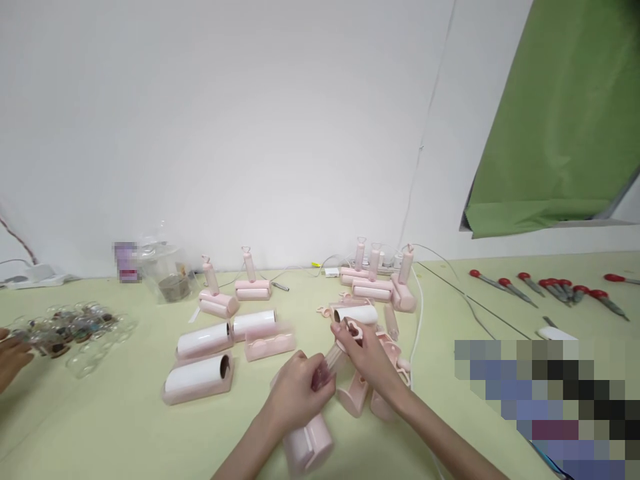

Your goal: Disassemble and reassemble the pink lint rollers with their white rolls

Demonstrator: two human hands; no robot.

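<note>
A pink lint roller (309,445) is tilted between my hands, close to me above the table. My left hand (303,390) is closed around the lower end of its clear handle (336,360). Gripping the pink hooked end of that handle is my right hand (367,357), thumb on top. Left of my hands, white sticky rolls (197,379) lie in pink half-shells, beside a pink cover (270,344). Loose pink casings (354,396) lie beneath and beside my right hand, partly hidden by it. Several lint rollers (253,289) with upright handles stand further back.
Another person's hand (13,360) touches a heap of clear round plastic pieces (85,327) at the left. A clear bag (170,270) stands near the wall. White cable (419,320) crosses the table; several red-ended grey tools (520,292) lie at the right.
</note>
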